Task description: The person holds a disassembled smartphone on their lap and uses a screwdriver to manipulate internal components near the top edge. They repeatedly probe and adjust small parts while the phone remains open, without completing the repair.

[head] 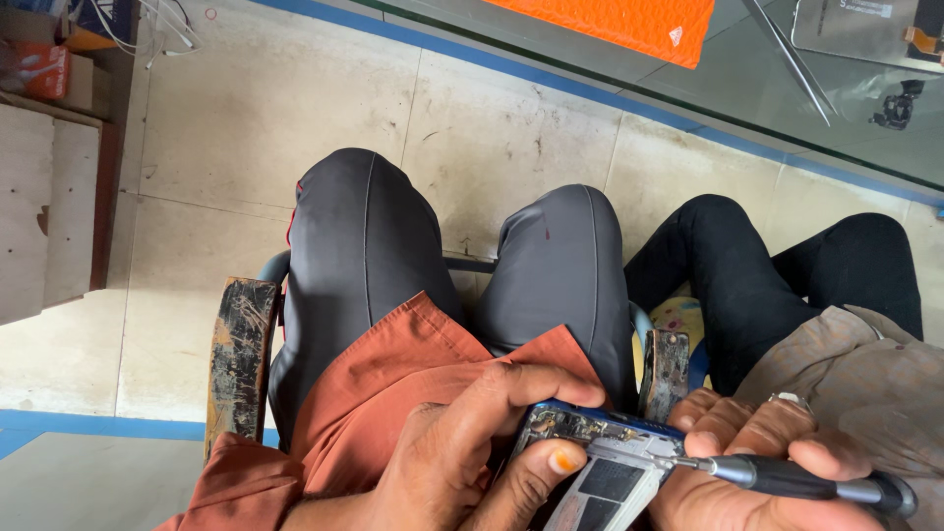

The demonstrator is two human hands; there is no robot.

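Note:
My left hand [462,452] grips an opened mobile phone [595,462] over my lap, index finger curled over its top edge and thumb pressed on its exposed back. The phone's rear cover is off, showing circuit board parts and a white inner frame. My right hand [757,452] holds a small dark screwdriver [796,479], its tip touching the phone's upper right area. Both hands sit at the bottom of the view, above my grey trousers [452,256] and rust-coloured shirt [393,383].
Another person in black trousers [777,275] and a tan garment sits close on my right. My chair has worn armrests [239,354]. A glass counter [787,79] with an orange mat [619,25] runs along the top right. A wooden cabinet [49,206] stands left on the tiled floor.

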